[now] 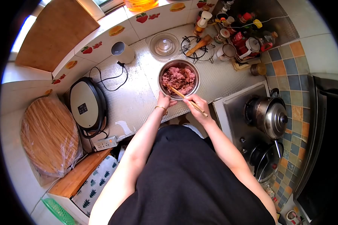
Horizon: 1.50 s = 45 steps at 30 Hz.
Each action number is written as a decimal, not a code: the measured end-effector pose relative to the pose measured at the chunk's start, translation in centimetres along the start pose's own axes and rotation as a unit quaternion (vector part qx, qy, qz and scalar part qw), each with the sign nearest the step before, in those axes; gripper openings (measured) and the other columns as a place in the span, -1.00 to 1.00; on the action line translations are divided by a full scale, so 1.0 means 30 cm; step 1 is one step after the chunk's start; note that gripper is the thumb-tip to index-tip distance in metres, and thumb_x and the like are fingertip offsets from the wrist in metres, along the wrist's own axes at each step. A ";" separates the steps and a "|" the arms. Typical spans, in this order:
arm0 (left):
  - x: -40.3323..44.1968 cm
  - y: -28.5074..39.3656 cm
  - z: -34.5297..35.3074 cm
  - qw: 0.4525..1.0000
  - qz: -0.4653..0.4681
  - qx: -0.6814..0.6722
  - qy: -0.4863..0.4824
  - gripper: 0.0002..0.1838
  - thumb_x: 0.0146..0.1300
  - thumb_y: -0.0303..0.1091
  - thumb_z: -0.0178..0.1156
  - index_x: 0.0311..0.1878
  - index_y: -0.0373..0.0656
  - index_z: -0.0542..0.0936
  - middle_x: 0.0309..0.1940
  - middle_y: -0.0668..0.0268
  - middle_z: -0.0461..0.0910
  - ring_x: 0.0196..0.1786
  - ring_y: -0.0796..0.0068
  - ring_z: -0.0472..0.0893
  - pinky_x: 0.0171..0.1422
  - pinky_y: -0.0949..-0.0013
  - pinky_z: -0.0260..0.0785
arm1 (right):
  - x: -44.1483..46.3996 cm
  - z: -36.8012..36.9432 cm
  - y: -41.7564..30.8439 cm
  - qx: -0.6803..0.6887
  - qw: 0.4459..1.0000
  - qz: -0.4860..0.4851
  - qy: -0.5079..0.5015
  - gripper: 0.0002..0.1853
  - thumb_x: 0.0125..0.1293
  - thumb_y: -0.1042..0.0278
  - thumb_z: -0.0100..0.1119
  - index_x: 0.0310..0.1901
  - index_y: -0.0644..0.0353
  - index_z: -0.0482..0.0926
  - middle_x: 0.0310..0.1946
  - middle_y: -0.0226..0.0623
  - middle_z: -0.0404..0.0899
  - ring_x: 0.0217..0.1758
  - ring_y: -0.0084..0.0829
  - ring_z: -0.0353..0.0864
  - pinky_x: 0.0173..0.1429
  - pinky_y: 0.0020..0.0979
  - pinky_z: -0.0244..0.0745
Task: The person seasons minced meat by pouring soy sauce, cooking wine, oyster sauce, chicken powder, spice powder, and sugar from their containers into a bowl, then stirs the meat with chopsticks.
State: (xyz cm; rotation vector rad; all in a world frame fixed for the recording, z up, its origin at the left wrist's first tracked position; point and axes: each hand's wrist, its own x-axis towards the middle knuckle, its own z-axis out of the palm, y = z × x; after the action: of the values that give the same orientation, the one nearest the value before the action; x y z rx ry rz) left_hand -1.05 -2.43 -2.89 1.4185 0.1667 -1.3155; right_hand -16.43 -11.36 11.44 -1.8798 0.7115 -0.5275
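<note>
Raw minced meat (pixel 182 77), pink with darker brown patches, lies in a round metal bowl (pixel 197 83) on the counter. My left hand (pixel 166 101) grips the bowl's near-left side, its thumb by the rim and its fingers along the lower wall. Chopsticks (pixel 180 93) are held in my right hand (pixel 197 107), just off the near-right rim. Their tips reach into the meat at its left part, while the back ends stick out past my hand toward me.
Behind the bowl are a glass lid (pixel 164 45) and a wire rack (pixel 210 52) bearing a wooden spatula (pixel 199 45). Bottles and jars (pixel 240 37) crowd the back right corner. A stove with a lidded pot (pixel 270 116) stands right; an electric griddle (pixel 87 105) and its cord are left.
</note>
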 end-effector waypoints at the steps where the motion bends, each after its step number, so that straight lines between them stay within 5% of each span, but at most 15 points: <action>1: -0.007 0.006 0.001 1.000 -0.005 -0.003 0.003 -0.44 0.40 -0.65 -0.26 0.41 -0.02 -0.02 0.12 -0.14 0.48 -0.11 -0.04 0.71 -0.14 0.16 0.71 | 0.008 0.014 0.019 -0.003 1.000 -0.018 -0.005 -0.89 0.34 0.37 0.25 -0.22 0.21 0.58 -0.37 -0.22 0.61 -0.39 -0.36 0.64 -0.29 -0.37 0.48; 13: -0.014 0.013 0.001 1.000 -0.003 -0.002 -0.013 -0.34 0.38 -0.65 -0.22 0.47 0.04 -0.12 0.18 -0.12 0.43 -0.10 0.00 0.70 -0.10 0.13 0.70 | 0.020 -0.147 0.021 -0.047 0.995 0.043 0.083 -0.90 0.33 0.41 0.27 -0.25 0.25 0.60 -0.44 -0.24 0.61 -0.40 -0.44 0.61 -0.29 -0.41 0.46; 22: -0.056 0.103 -0.029 0.990 -0.058 -0.083 -0.094 -0.25 0.33 -0.67 -0.07 0.46 0.12 -0.11 0.24 -0.04 0.41 0.13 -0.06 0.60 0.15 -0.05 0.58 | 0.029 -0.017 0.097 -0.043 0.996 0.010 0.082 -0.90 0.33 0.41 0.25 -0.21 0.23 0.57 -0.32 -0.14 0.63 -0.26 -0.15 0.69 -0.19 -0.32 0.53; 30: -0.014 0.065 -0.050 0.983 -0.074 -0.104 -0.128 -0.29 0.19 -0.73 0.00 0.40 -0.09 0.09 0.20 -0.01 0.44 0.13 0.04 0.60 0.14 0.08 0.62 | -0.081 -0.040 0.041 -0.052 0.999 -0.012 0.011 -0.86 0.34 0.33 0.25 -0.23 0.22 0.59 -0.35 -0.17 0.64 -0.30 -0.20 0.69 -0.22 -0.33 0.53; 31: -0.011 0.064 -0.053 0.984 -0.075 -0.096 -0.133 -0.29 0.19 -0.73 0.00 0.40 -0.10 0.09 0.19 -0.01 0.44 0.11 0.05 0.61 0.12 0.09 0.63 | -0.087 -0.068 0.015 -0.052 0.998 0.040 0.011 -0.88 0.34 0.35 0.25 -0.23 0.22 0.61 -0.37 -0.21 0.64 -0.36 -0.36 0.68 -0.26 -0.39 0.51; 32: -0.003 0.068 -0.055 0.984 -0.075 -0.088 -0.139 -0.29 0.18 -0.72 0.00 0.40 -0.12 0.09 0.18 -0.01 0.44 0.10 0.07 0.62 0.10 0.10 0.64 | -0.093 -0.086 -0.009 -0.049 0.994 0.092 0.033 -0.90 0.36 0.38 0.25 -0.27 0.21 0.62 -0.39 -0.29 0.66 -0.40 -0.55 0.63 -0.29 -0.48 0.49; 34: -0.014 0.081 -0.061 0.985 -0.079 -0.073 -0.137 -0.28 0.17 -0.70 0.00 0.41 -0.14 0.08 0.17 -0.01 0.45 0.06 0.09 0.63 0.06 0.13 0.65 | -0.095 -0.105 -0.018 0.063 0.987 0.084 0.123 -0.89 0.39 0.39 0.22 -0.27 0.24 0.60 -0.38 -0.33 0.67 -0.36 -0.61 0.65 -0.26 -0.52 0.54; 35: -0.025 0.082 -0.064 0.985 -0.081 -0.065 -0.136 -0.28 0.17 -0.68 0.01 0.41 -0.14 0.07 0.17 0.00 0.45 0.04 0.10 0.64 0.03 0.14 0.66 | -0.105 -0.118 -0.028 0.153 0.973 0.088 0.147 -0.86 0.45 0.40 0.14 -0.24 0.30 0.52 -0.33 -0.23 0.66 -0.27 -0.49 0.72 -0.12 -0.51 0.65; 38: -0.135 0.131 -0.070 0.988 -0.054 -0.025 -0.143 -0.27 0.17 -0.67 0.00 0.43 -0.12 0.05 0.13 0.01 0.49 -0.02 0.14 0.66 -0.02 0.17 0.67 | -0.112 -0.139 -0.057 0.208 0.952 0.083 0.209 -0.83 0.50 0.35 0.07 -0.23 0.27 0.40 -0.32 -0.17 0.65 -0.25 -0.40 0.74 -0.13 -0.45 0.69; 45: -0.335 0.196 -0.042 0.974 -0.054 -0.009 -0.221 -0.33 0.21 -0.66 -0.05 0.41 -0.16 0.10 0.08 0.05 0.55 -0.04 0.20 0.68 0.01 0.18 0.66 | -0.206 -0.081 -0.111 0.254 0.920 0.098 0.281 -0.79 0.51 0.30 0.06 -0.21 0.27 0.38 -0.33 -0.15 0.65 -0.25 -0.40 0.74 -0.13 -0.46 0.68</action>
State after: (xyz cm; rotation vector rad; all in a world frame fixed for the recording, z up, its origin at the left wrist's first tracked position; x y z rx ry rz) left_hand 0.26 1.93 7.89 1.0800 -0.0434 -1.6808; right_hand -21.71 -7.71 15.21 -1.1548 1.0061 -1.0322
